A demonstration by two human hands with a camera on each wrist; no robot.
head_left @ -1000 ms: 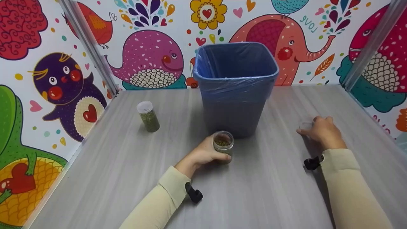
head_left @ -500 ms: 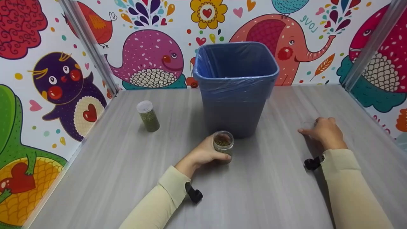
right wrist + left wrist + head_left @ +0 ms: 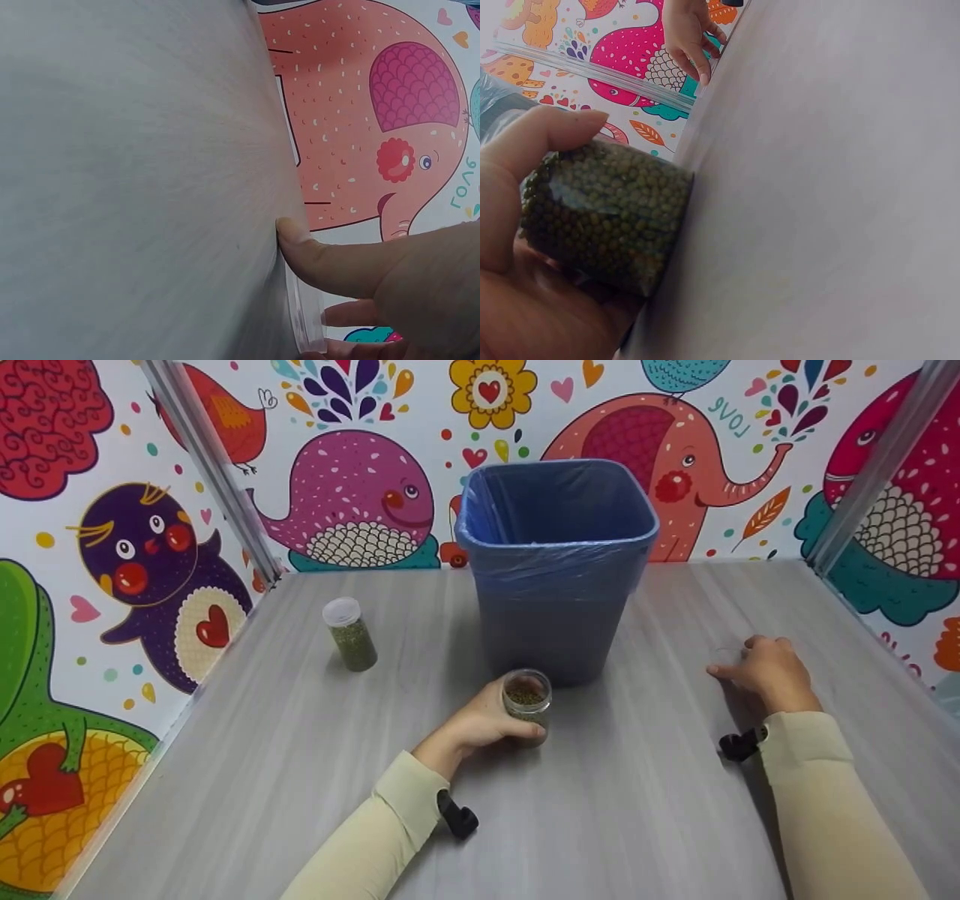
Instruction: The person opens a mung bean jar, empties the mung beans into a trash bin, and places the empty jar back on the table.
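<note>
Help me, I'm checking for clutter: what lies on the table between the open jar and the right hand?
Only bare table shows between the open jar and the right hand in the head view.

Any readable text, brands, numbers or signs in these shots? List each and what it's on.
"LOVE": teal lettering on the back wall, above the trunk of the elephant; mirrored in the head view.
Too small to tell if lettering: pink squiggles, far right.
No readable text: open jar, capped jar, bin.
</note>
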